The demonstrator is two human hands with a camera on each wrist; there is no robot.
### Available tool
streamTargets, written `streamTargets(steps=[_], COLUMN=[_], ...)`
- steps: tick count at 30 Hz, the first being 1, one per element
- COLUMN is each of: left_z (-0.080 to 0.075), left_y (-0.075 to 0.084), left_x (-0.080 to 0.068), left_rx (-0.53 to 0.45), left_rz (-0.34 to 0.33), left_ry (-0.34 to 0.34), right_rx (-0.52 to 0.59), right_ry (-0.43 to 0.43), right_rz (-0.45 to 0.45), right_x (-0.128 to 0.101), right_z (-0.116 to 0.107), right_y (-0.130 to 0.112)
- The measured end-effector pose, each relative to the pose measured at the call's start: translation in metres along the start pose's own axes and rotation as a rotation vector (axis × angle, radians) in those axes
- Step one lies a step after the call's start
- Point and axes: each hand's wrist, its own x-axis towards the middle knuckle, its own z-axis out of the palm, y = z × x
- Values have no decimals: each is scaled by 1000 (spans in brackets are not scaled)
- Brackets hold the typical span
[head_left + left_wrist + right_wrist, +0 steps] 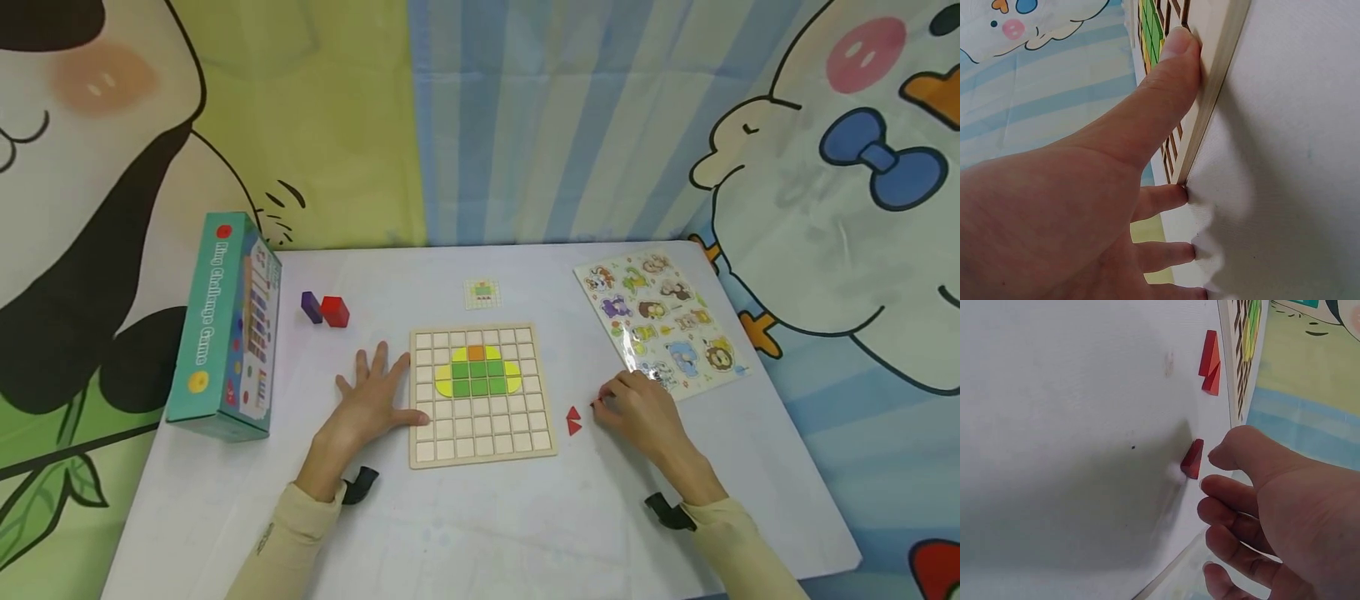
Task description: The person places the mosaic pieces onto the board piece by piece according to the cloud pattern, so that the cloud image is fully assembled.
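A wooden grid board (480, 450) lies on the white table, with green, yellow and orange pieces (478, 387) set among its pale squares. My left hand (369, 410) has its fingers spread at the board's left side. In the left wrist view its thumb (1166, 75) rests on the frame and the fingertips touch the table. Right of the board, my right hand (648, 421) is lowered over a red triangular block (1192, 460). Thumb and forefinger are apart beside that block in the right wrist view. Two more red triangular blocks (573, 427) lie between this hand and the board.
A small pattern card (482, 302) lies behind the board. Farther left are a purple block (311, 307), a red block (335, 312) and a tall teal game box (217, 333). An animal sticker sheet (660, 321) sits at the back right, beyond my right hand.
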Motion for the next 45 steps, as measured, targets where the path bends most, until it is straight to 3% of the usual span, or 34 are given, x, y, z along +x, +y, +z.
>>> streamTargets(steps=[13,22,28,36,45], left_z=[-2,-1,0,2,2], left_y=[2,1,-1,-2,-2], left_x=[0,0,1,1,2], left_rx=[17,13,16,9,12], left_rz=[4,-3,6,6,4], left_ry=[1,-7,1,4,14], right_rx=[-7,-22,-1,24,49], right_ry=[-22,45,83,72,51], right_rz=[26,-65,-118,-184,-351], right_x=[-6,-5,8,41,80], right_z=[4,8,6,7,22], right_y=[2,3,-3,-36,-107])
